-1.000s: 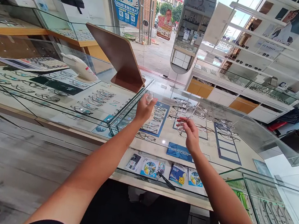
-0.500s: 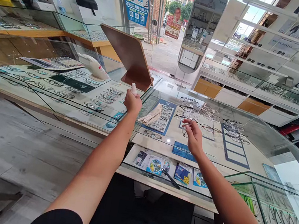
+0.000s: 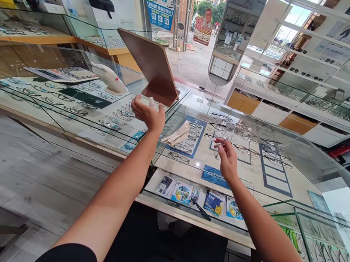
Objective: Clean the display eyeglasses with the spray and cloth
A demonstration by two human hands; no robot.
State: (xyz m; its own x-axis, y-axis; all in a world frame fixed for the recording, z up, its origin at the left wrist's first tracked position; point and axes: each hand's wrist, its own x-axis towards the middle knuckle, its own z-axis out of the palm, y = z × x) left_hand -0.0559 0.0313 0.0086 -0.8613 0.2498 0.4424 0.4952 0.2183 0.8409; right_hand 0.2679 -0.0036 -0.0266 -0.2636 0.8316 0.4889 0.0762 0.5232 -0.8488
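My left hand (image 3: 151,114) is open, its fingers spread, above the glass counter by the mirror's foot. Just past its fingers shows the top of a small white bottle (image 3: 152,101); the rest is hidden behind the hand. My right hand (image 3: 228,158) is closed in a pinch over the counter, on a pair of eyeglasses (image 3: 216,152) whose thin frame is partly covered by the fingers. Between the hands a beige cloth (image 3: 177,135) lies folded on the glass top.
A tilted wooden mirror stand (image 3: 148,64) and a white device (image 3: 109,78) are on the counter (image 3: 195,168). Several eyeglasses (image 3: 246,132) fill the display. Below, a shelf holds leaflets (image 3: 182,193) and a black pen (image 3: 199,208). Another glass case (image 3: 324,251) is at right.
My left hand has let go of the small white bottle and opened, shifting slightly left with its fingers spread. The right hand keeps its place with the eyeglasses.
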